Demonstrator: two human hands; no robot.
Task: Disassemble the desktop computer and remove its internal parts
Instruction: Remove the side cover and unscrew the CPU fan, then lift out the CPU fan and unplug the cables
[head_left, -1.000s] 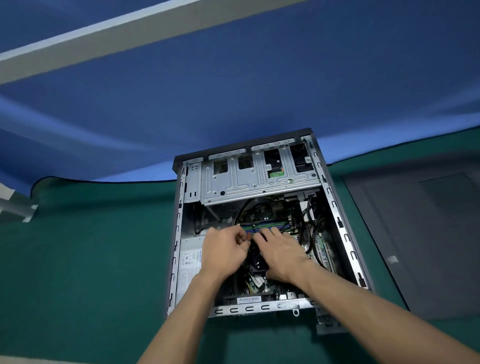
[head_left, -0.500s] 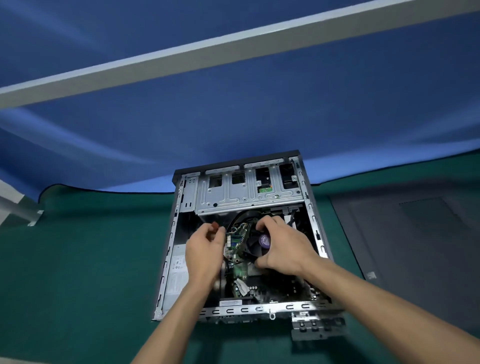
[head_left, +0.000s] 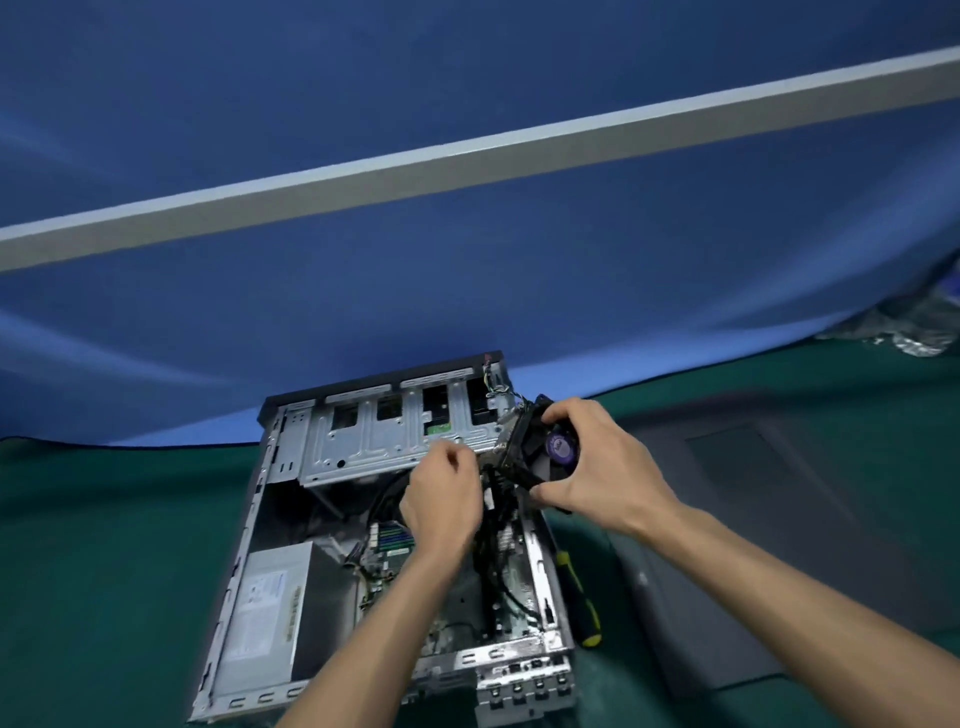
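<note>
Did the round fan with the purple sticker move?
Yes. The right hand has lifted the fan out of the middle of the computer case, up to its right edge beside the drive cage.

Case lies open on its side on the mat, centre of my view. Drive cage sits at its far end, PSU near-left inside, motherboard to the right of the PSU. Cooler fan is up over the far-right rim, in my right hand; left hand just left of it. Screwdriver on the mat, just beside the case's right wall. Side panel flat further right.
</note>
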